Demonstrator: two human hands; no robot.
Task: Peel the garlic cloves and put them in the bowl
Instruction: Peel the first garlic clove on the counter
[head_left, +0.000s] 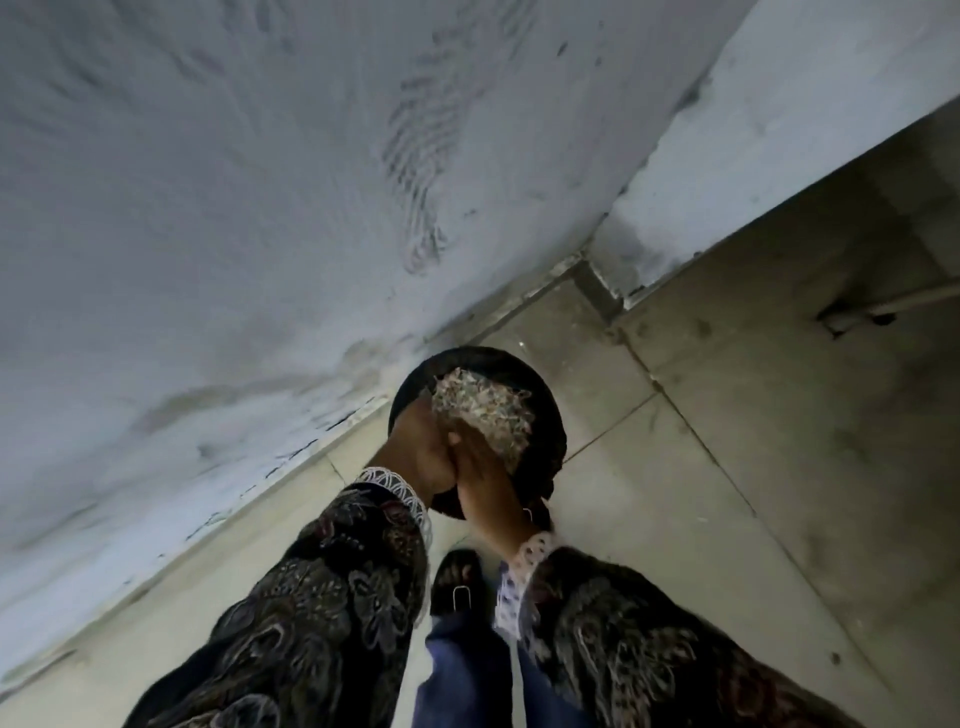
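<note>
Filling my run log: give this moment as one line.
stage: standing by wall | left hand and right hand: cupping pile of garlic peels | below: round black container | cloves: none visible

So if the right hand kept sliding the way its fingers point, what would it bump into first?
Probably the speckled pile of papery peels in the round black container; the right hand seems to touch it already, though depth is unclear.
</note>
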